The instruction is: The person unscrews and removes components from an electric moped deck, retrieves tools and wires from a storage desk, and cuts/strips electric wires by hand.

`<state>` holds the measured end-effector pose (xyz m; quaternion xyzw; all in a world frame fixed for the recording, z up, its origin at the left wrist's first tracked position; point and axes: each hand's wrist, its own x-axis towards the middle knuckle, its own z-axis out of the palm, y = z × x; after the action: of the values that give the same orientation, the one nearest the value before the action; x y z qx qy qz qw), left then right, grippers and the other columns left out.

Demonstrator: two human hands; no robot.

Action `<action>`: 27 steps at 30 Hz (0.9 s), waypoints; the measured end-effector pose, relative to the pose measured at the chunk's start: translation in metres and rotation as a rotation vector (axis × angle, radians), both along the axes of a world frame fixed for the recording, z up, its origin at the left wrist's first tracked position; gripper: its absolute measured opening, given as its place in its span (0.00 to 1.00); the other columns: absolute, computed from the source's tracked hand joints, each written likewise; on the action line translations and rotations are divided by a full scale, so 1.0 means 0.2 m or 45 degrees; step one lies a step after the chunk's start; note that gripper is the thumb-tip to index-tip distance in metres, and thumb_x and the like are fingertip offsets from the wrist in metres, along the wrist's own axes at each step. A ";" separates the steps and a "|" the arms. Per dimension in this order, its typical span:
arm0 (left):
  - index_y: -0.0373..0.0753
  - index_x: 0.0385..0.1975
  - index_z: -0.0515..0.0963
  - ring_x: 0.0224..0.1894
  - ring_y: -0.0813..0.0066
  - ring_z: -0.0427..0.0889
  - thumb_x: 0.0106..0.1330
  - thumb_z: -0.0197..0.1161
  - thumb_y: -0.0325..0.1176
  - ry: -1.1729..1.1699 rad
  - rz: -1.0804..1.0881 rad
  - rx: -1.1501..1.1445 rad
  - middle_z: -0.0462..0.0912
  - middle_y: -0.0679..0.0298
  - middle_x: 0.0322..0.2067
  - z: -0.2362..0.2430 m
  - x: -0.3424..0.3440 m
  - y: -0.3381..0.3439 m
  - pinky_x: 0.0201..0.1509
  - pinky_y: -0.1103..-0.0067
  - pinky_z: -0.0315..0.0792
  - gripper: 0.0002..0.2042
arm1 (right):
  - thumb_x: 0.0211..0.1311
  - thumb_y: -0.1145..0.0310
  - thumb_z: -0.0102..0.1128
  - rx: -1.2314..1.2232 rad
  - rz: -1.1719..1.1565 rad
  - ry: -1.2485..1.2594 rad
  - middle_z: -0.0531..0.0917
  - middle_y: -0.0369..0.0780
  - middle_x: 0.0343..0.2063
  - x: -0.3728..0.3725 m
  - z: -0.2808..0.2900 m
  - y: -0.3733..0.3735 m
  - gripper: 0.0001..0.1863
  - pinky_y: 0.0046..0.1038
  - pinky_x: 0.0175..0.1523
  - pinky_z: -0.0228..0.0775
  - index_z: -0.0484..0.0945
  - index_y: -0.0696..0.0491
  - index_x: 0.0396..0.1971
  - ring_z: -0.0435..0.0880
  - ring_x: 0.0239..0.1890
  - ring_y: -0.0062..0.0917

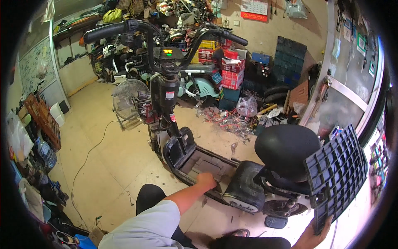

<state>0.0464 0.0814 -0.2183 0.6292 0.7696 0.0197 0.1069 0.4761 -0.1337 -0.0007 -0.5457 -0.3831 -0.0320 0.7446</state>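
Right hand (311,237) pinched one black panel (338,170), long axis slanting up-right; left hand (206,181) at one scooter (245,189), its grip I couldn't tell!

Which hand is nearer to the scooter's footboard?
Left. The left hand is at the footboard, on its near side; the right hand is away toward the rear of the scooter, holding a black grid panel.

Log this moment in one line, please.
left hand: at scooter deck | right hand: holding black grid panel | fan: on floor
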 end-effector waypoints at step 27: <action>0.42 0.32 0.90 0.39 0.56 0.90 0.60 0.62 0.46 0.124 0.001 -0.005 0.90 0.54 0.34 -0.08 0.03 -0.03 0.39 0.64 0.80 0.16 | 0.76 0.70 0.57 0.453 0.508 1.060 0.77 0.41 0.37 -0.19 0.22 0.01 0.13 0.25 0.41 0.61 0.76 0.68 0.46 0.69 0.35 0.19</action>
<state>0.0529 0.0747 -0.2352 0.6289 0.7741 -0.0123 0.0707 0.4385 -0.1327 0.0434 -0.2928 -0.1386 0.2670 0.9077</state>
